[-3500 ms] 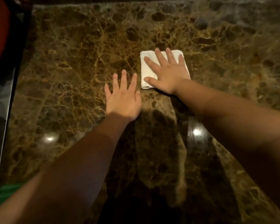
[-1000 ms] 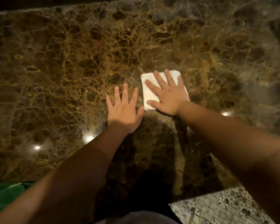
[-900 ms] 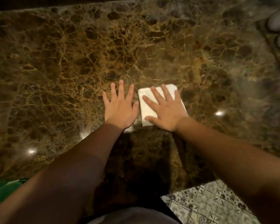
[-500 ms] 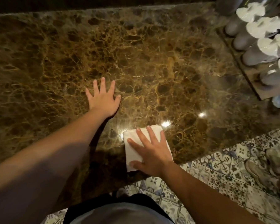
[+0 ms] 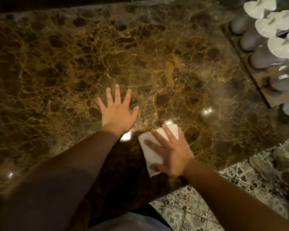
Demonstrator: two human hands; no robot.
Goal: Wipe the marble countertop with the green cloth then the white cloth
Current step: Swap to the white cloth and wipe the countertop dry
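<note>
The brown veined marble countertop [image 5: 73, 64] fills most of the head view. A folded white cloth [image 5: 148, 147] lies flat near the counter's front edge. My right hand [image 5: 171, 152] presses down on it with fingers spread, covering its right half. My left hand [image 5: 118, 112] rests flat on the bare marble to the cloth's upper left, fingers apart and holding nothing. The green cloth is not in view.
A wooden tray [image 5: 250, 75] with several white lidded cups [image 5: 260, 57] stands at the counter's right end. Patterned floor tiles [image 5: 198, 209] show below the counter's front edge, with a shoe [image 5: 264, 167] on them. A dark wall edge [image 5: 107, 2] borders the far side.
My right hand has slid the white cloth from the middle of the counter toward the front edge and rightward. My left hand stayed flat on the marble. The view swung right, revealing the tray.
</note>
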